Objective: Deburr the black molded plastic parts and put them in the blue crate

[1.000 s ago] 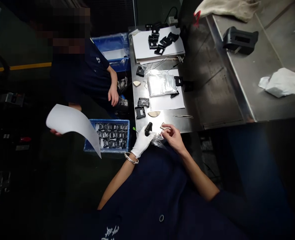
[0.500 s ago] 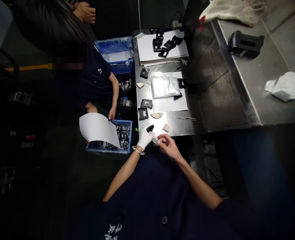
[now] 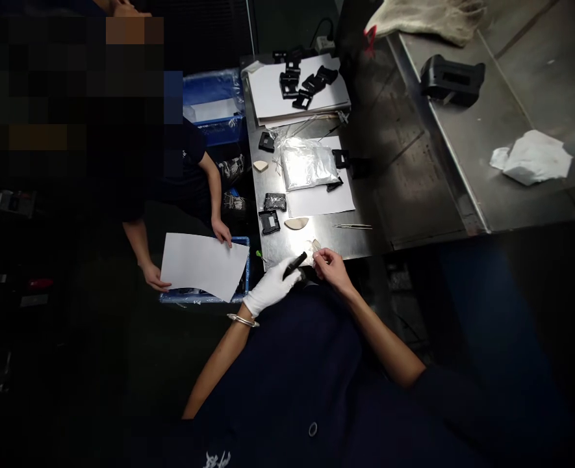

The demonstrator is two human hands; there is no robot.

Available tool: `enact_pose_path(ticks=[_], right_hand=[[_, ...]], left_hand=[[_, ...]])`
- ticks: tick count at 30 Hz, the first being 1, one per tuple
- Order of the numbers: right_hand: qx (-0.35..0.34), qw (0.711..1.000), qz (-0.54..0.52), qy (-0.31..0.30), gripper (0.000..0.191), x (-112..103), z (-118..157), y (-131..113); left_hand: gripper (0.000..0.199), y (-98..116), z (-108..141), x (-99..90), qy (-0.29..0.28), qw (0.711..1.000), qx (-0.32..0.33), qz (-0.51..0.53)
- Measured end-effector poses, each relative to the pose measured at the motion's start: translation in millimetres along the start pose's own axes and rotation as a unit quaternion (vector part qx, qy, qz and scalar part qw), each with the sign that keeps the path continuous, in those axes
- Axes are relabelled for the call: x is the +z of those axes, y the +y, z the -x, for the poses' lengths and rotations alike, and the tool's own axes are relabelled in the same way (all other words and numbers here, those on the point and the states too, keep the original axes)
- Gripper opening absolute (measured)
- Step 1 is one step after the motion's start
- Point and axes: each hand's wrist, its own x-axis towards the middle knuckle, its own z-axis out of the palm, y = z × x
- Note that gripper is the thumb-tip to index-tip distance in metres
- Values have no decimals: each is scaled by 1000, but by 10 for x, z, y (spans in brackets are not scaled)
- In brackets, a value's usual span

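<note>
my gloved left hand (image 3: 271, 290) curls firmly round a slim black tool (image 3: 295, 265); my bare right hand (image 3: 333, 270) pinches what looks like a pale wedge (image 3: 315, 246) at the near edge of the steel table (image 3: 350, 244). black plastic parts (image 3: 303, 82) lie heaped on white paper (image 3: 268, 84) at the far end.

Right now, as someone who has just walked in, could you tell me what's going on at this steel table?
A person's white-gloved left hand grips a slim black cylindrical item at the edge of the steel table. Their bare right hand is right beside a small pale wedge, though any contact is hard to tell. A foil bag and tweezers lie on the table. Nearby, a co-worker's hand holds a white sheet over a blue crate.
</note>
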Motion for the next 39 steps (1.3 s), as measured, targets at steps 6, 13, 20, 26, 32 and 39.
enact_pose_path(ticks=[6, 13, 20, 26, 32, 39], right_hand=[[-90, 992, 73, -58, 29, 157, 175, -183], [-165, 969, 159, -96, 15, 202, 299, -294], [-166, 971, 158, -64, 17, 203, 311, -223], [-182, 967, 162, -75, 16, 241, 374, -213], [-205, 957, 156, -136, 16, 395, 421, -154], [-163, 969, 122, -142, 22, 401, 360, -177]], left_hand=[[52, -50, -126, 147, -49, 981, 32, -184], [47, -239, -183, 150, -20, 988, -18, -149], [31, -265, -251, 144, 6, 998, -56, 27], [30, -370, -102, 99, 16, 989, -65, 135], [35, -421, 43, 188, 83, 987, -50, 131], [29, -438, 127, 198, 135, 985, -77, 74]])
